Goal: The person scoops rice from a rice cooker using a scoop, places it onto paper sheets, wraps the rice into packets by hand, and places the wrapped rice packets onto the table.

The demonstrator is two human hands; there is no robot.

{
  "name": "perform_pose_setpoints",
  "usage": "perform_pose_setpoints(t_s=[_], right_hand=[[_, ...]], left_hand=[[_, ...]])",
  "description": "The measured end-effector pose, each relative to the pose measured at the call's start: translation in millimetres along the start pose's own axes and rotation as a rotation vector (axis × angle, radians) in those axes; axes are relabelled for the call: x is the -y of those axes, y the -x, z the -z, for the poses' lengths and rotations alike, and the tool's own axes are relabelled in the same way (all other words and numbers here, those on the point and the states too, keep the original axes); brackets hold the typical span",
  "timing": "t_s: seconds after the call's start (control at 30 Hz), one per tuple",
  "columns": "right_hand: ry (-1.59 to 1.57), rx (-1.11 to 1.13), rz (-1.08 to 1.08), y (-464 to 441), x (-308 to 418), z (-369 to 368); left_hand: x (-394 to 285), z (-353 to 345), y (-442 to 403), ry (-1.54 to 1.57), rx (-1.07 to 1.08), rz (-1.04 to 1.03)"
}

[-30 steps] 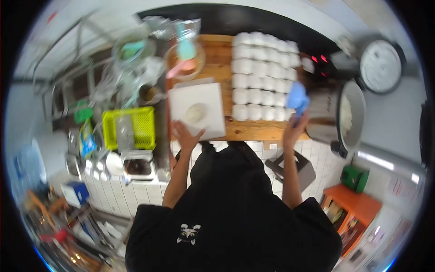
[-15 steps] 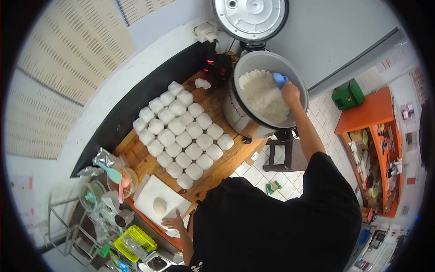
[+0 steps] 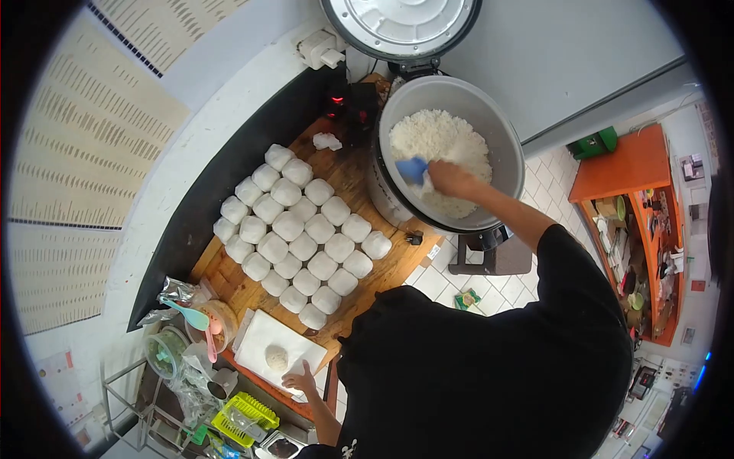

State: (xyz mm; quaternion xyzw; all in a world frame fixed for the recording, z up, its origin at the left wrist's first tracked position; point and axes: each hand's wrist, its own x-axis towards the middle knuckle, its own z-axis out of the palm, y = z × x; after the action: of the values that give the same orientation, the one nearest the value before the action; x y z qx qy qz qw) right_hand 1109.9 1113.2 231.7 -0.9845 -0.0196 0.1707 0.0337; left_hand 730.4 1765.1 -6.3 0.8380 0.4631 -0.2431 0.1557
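Note:
My right hand (image 3: 453,180) is closed on a blue rice scoop (image 3: 411,170), which is in the cooked white rice (image 3: 440,136) inside a large rice cooker (image 3: 501,149). At the lower left, my left hand (image 3: 300,378) rests at the edge of a stack of white wrapping paper (image 3: 262,339), fingers apart and holding nothing. A rounded mound of rice (image 3: 277,357) lies on the top sheet, just beyond those fingertips. Many white paper-wrapped packets (image 3: 304,246) stand in close rows on the wooden table (image 3: 390,268).
The cooker's lid (image 3: 405,27) stands raised behind the pot. Tubs of food with a teal spoon (image 3: 186,314) and a pink spoon (image 3: 211,343) sit left of the paper. A yellow-green basket (image 3: 245,418) is below. An orange shelf (image 3: 623,164) stands at the right.
My right hand has swept the scoop from the right side of the pot to the left through the rice. My left hand stays at the paper. The view has shifted slightly.

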Motion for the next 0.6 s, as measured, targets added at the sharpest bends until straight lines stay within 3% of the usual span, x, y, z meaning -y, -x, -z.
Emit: perform_pose_setpoints(t_s=[0.1, 0.2, 0.3, 0.4, 0.5, 0.6], right_hand=[[-0.146, 0.500, -0.066, 22.1, 32.7, 32.0], [-0.524, 0.751, -0.178, 22.2, -3.8, 65.9], [-0.595, 0.307, -0.245, 37.1, 0.3, 65.2], [-0.068, -0.421, 0.127, 37.5, -5.9, 6.4], [-0.023, -0.345, -0.108, 35.2, -17.9, 16.5], [-0.012, -0.022, -0.151, 46.6, -18.1, 35.8]], left_hand=[[-3.0, 15.1, -5.8, -0.040, 0.076, 0.053], [-2.9, 9.1, -9.1, -0.046, 0.124, 0.065], [-9.8, 19.7, -1.9, 0.015, 0.183, 0.069], [-13.7, 25.6, -2.9, -0.008, 0.243, 0.116], [-22.1, 35.1, -0.3, -0.027, 0.279, 0.149], [-18.3, 32.4, -6.7, -0.083, 0.263, 0.161]])
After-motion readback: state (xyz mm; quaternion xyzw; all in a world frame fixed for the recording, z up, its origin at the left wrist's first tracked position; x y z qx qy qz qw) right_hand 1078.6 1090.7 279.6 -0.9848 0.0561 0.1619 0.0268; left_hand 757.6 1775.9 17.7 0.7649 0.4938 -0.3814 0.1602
